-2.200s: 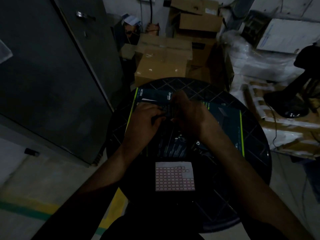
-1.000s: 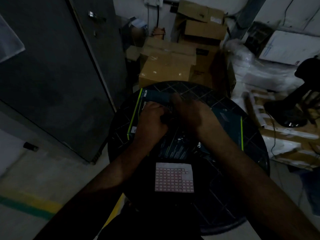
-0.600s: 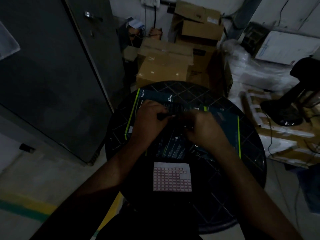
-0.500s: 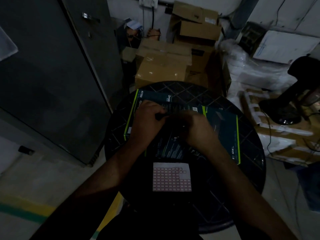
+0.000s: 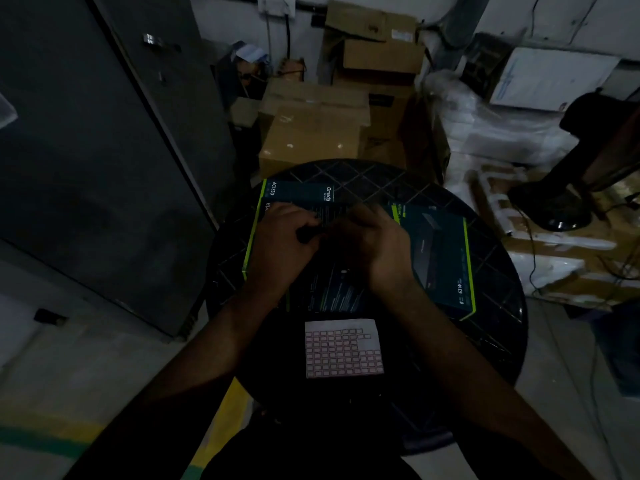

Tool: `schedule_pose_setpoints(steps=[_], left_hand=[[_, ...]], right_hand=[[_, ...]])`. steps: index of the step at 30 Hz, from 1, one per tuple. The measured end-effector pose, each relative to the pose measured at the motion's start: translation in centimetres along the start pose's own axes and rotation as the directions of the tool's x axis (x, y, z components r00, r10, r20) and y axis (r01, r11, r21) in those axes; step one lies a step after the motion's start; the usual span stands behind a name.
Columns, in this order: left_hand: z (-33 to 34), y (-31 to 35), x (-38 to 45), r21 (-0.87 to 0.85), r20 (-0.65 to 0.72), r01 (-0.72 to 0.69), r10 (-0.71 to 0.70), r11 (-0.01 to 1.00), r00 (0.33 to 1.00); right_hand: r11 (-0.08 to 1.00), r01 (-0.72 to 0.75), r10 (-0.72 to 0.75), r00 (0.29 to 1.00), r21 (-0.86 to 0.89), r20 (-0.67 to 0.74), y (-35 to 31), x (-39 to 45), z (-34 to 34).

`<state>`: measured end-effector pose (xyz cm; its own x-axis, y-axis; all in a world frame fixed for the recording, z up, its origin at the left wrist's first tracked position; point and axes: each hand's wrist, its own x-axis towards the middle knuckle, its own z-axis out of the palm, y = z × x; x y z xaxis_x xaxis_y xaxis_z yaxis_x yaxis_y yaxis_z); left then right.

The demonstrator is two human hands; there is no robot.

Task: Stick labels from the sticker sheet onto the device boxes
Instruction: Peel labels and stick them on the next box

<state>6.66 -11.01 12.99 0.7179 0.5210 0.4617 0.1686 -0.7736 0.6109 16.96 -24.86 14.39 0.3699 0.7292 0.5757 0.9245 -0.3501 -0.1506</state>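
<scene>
Round black table with diamond-patterned top (image 5: 491, 341), filling the middle of the view. At its 12 o'clock half, two dark teal device boxes edged in lime green: the left box (image 5: 298, 195) under both hands, the right box (image 5: 440, 258) at 2 o'clock, touching or overlapping it. At 6 o'clock, well apart from the hands, flat white sticker sheet with rows of pink-bordered labels (image 5: 343, 348), top right rows partly used. Left hand (image 5: 280, 244) resting on the left box, fingers curled round a small dark object (image 5: 306, 233). Right hand (image 5: 374, 244) close beside it, fingers bent down at the box top; holding a label or not, impossible to tell in the dimness. Likely risk: crooked or creased label from poor light.
</scene>
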Motion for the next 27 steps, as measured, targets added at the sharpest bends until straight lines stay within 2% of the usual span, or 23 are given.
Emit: schedule_pose_setpoints(steps=[2,4,6,8,11,14,17,20,23,27], left_hand=[[0.0,0.0,-0.2,0.001,0.003,-0.016,0.016,1.000,1.000],[-0.1,-0.1,-0.3,-0.015,-0.006,-0.014,0.014,1.000,1.000],[-0.2,0.1,-0.3,-0.025,-0.013,-0.011,0.011,1.000,1.000],[-0.2,0.3,-0.3,-0.034,-0.022,-0.007,0.007,0.999,1.000],[-0.2,0.5,-0.6,-0.038,-0.037,-0.005,0.004,0.999,0.999],[-0.1,0.5,-0.9,-0.014,-0.039,-0.006,0.005,1.000,0.999],[-0.1,0.3,-1.1,0.013,-0.024,-0.020,0.020,1.000,1.000],[0.1,0.0,-1.3,0.084,0.012,-0.092,0.092,0.992,0.996],[0.2,-0.3,-1.7,0.140,0.024,-0.206,0.205,0.969,0.979],[0.7,-0.3,-1.7,0.131,-0.055,-0.238,0.247,0.962,0.967]], right_hand=[[0.991,0.129,-0.129,0.992,-0.039,0.006,-0.2,-0.1,0.7],[0.987,0.159,-0.160,0.987,-0.019,-0.008,-0.2,-0.1,1.5],[0.994,0.034,-0.027,0.997,0.100,-0.071,0.2,-0.4,1.7],[0.956,-0.122,0.142,0.988,0.266,-0.059,0.7,-1.0,1.3],[0.918,-0.186,0.210,0.977,0.351,-0.033,0.9,-1.4,1.0],[0.935,-0.119,0.150,0.986,0.334,-0.069,0.7,-1.5,1.3],[0.972,-0.024,0.057,0.989,0.235,-0.134,0.5,-1.4,1.8],[0.986,0.033,-0.001,0.980,0.162,-0.197,0.3,-1.1,1.8],[0.958,-0.006,0.059,0.983,0.286,-0.175,0.9,-1.0,1.7],[0.943,0.000,0.045,0.991,0.333,-0.128,1.7,-1.7,1.5]])
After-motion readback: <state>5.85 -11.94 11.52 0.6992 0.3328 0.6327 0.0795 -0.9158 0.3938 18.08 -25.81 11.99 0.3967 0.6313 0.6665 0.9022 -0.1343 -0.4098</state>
